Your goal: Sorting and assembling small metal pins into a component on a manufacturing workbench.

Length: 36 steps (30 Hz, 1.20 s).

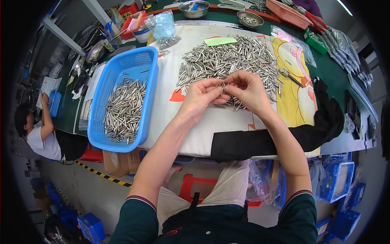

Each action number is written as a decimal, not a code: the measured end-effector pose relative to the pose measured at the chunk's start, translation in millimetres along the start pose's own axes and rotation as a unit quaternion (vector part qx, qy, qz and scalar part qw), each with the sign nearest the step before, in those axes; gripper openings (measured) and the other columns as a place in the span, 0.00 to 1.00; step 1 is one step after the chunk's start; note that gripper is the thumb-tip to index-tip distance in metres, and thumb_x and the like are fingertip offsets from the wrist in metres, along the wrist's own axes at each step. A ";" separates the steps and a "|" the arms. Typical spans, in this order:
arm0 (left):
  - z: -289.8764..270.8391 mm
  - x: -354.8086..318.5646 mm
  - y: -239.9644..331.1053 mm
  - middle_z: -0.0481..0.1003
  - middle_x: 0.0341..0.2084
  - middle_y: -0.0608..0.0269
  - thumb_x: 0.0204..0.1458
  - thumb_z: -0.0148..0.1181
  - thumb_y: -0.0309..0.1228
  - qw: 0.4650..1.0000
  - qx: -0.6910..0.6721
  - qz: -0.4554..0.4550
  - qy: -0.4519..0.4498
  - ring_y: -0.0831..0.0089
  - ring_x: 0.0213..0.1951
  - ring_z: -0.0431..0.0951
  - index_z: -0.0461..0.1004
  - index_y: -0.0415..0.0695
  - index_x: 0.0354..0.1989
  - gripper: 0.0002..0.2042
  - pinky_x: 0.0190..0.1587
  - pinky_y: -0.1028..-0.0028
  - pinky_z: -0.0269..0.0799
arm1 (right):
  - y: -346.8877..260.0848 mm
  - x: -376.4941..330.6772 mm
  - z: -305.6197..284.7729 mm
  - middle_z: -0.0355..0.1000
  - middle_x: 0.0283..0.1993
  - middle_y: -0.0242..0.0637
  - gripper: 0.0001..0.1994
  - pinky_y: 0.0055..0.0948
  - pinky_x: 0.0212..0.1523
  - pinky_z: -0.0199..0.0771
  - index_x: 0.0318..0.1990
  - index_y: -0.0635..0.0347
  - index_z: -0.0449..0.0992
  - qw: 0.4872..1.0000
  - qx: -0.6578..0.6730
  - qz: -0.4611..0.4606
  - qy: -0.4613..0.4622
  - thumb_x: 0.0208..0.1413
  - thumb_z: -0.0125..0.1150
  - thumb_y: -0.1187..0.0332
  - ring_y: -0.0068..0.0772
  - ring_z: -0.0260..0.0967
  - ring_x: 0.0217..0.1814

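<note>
My left hand and my right hand meet at the near edge of a wide heap of short, shiny metal pins. The fingers of both are closed in a pinch, fingertips together. Between them shows a small metal pin, mostly covered by the fingers. The heap lies on a white and yellow printed cloth, with a light green slip on top. To the left, a blue plastic basket contains more such pins.
Under my right forearm lies a black cloth sleeve. Pliers rest right of the heap. Metal bowls and a pink basket stand at the back. A co-worker sits at far left. Blue crates stand below, right.
</note>
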<state>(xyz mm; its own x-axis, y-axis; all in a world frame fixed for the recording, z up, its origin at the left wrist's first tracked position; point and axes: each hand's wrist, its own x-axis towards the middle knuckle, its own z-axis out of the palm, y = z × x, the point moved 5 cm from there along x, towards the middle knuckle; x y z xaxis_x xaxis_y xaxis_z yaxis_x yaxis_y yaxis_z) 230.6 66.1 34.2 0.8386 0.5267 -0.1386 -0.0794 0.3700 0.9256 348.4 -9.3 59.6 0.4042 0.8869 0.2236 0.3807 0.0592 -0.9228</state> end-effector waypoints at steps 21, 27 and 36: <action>4.4 -0.3 -1.2 0.75 0.32 0.57 0.53 0.49 0.21 0.998 -0.021 -0.001 -0.053 0.74 0.32 0.77 0.64 0.35 0.50 0.15 0.37 0.78 0.76 | -2.8 -4.9 7.3 0.72 0.28 0.32 0.07 0.17 0.29 0.67 0.36 0.66 0.76 0.998 0.045 0.031 -0.031 0.50 0.58 0.73 0.17 0.67 0.28; 6.2 -0.5 -5.5 0.74 0.37 0.56 0.54 0.49 0.21 0.996 -0.050 -0.031 -0.063 0.71 0.34 0.78 0.60 0.36 0.54 0.18 0.40 0.76 0.77 | -2.4 -6.0 5.5 0.69 0.26 0.31 0.05 0.19 0.27 0.66 0.31 0.66 0.76 0.999 -0.039 -0.022 0.000 0.49 0.59 0.73 0.18 0.66 0.27; 3.9 0.6 -8.4 0.74 0.34 0.57 0.53 0.50 0.22 0.992 -0.068 -0.049 -0.093 0.72 0.34 0.77 0.58 0.37 0.56 0.21 0.38 0.77 0.76 | -6.7 -5.7 7.4 0.69 0.28 0.31 0.06 0.19 0.26 0.64 0.33 0.66 0.76 0.998 -0.033 -0.012 -0.048 0.51 0.58 0.72 0.19 0.65 0.25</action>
<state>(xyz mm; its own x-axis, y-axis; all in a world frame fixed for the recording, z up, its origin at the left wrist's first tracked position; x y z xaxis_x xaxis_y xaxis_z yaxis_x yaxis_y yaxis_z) 233.9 60.3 27.8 0.9300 0.3368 -0.1471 -0.0534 0.5198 0.8526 337.5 -11.4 62.2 0.3132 0.9257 0.2120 0.4449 0.0542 -0.8939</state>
